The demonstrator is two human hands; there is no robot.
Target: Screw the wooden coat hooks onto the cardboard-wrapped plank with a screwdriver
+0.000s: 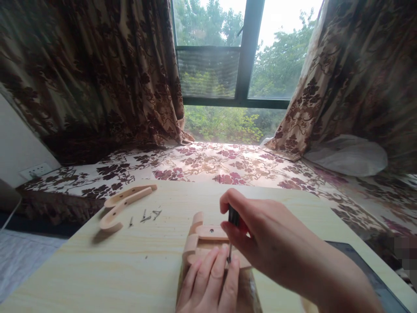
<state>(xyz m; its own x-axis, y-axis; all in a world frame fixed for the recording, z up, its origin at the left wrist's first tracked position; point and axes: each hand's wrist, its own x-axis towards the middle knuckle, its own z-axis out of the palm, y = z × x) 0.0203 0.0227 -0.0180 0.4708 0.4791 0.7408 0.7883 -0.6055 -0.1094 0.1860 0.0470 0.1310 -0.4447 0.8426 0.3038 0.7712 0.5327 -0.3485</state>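
My right hand (pixel 267 230) is wrapped around the dark handle of a screwdriver (pixel 233 215), held upright. Its thin shaft points down between the fingers of my left hand to the front curved wooden piece (pixel 192 248). Fingers outstretched, my left hand (pixel 208 280) lies flat on that piece. Just behind it, partly covered by my right hand, is a second curved wooden piece (pixel 208 232) with a dark hole or screw in it. Under the left hand shows a brownish, shiny-edged object (pixel 251 289), whose kind I cannot make out.
On the pale wooden table (pixel 97 269), two more curved wooden pieces (pixel 125 203) lie at the left. Several small screws (pixel 146 215) are beside them. A dark flat object (pixel 365 269) rests at the right edge. Beyond are a floral-covered ledge (pixel 228 163), curtains and a window.
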